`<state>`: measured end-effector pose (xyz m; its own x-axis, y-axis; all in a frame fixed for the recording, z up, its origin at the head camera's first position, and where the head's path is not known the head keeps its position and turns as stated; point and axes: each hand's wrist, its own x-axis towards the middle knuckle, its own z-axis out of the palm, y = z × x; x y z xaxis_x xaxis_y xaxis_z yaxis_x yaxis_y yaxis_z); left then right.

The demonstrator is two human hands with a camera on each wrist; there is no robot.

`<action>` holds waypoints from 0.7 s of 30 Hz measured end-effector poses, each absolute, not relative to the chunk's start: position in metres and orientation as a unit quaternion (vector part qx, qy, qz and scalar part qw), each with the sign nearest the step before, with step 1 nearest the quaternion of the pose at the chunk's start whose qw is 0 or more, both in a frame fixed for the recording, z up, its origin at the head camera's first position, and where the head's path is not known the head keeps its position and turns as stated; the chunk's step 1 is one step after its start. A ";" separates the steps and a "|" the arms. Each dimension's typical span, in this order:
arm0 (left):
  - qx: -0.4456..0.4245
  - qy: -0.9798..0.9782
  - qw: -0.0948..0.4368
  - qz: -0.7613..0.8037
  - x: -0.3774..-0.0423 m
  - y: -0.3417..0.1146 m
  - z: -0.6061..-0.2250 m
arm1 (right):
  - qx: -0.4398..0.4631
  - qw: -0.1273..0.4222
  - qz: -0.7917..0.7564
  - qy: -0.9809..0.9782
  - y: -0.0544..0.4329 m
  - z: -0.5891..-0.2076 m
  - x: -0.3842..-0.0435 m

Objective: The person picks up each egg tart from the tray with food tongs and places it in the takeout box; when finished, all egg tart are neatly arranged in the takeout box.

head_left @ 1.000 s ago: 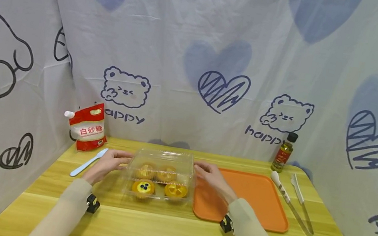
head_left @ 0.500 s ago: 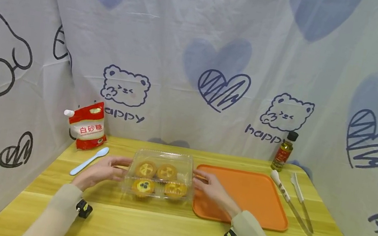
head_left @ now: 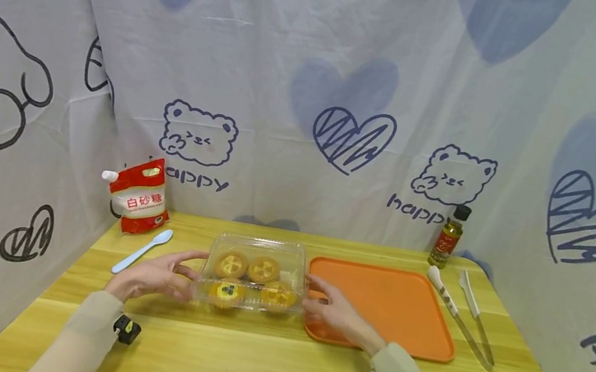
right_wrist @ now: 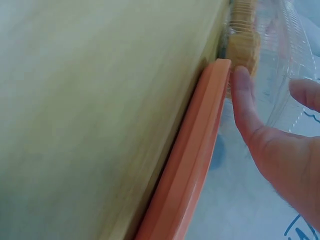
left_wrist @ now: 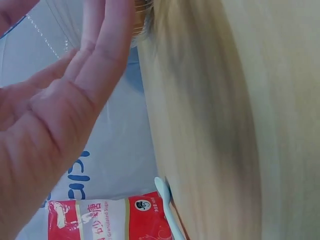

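A clear plastic clamshell box with several round yellow tarts inside sits mid-table; one front tart carries dark berries. The lid lies over the tarts, its front edge crossing the front pair. At the box's left side is my left hand, fingers extended and spread, fingertips right at the plastic. On the opposite side my right hand has its fingertips at the box wall, above the left edge of an orange tray. In the right wrist view one fingertip lies against the wall and another digit is near the lid rim.
Left of the box lie a pale blue spoon and a red-and-white sugar pouch. Beyond the tray stand a small oil bottle and metal tongs. A patterned cloth hangs behind the table.
The lid has come down further over the tarts. Both hands have shifted slightly toward me and lower along the box's sides, the left one spreading its fingers more.
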<state>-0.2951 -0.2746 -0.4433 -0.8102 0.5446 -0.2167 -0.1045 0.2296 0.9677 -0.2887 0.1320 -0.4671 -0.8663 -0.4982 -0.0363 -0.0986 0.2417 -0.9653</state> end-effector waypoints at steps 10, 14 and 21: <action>0.130 0.707 0.310 0.622 -0.297 -0.272 -0.440 | -0.179 0.206 -0.623 0.733 0.128 -0.468 -0.288; 0.124 0.706 0.309 0.626 -0.298 -0.270 -0.441 | -0.174 0.207 -0.638 0.721 0.126 -0.468 -0.288; 0.133 0.701 0.301 0.632 -0.300 -0.269 -0.443 | -0.163 0.188 -0.635 0.731 0.122 -0.468 -0.288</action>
<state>-0.2997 -0.2685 -0.4429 -0.7829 0.5678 -0.2542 -0.1941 0.1654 0.9670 -0.2877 0.1221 -0.4678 -0.8762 -0.4771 -0.0688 0.0014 0.1402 -0.9901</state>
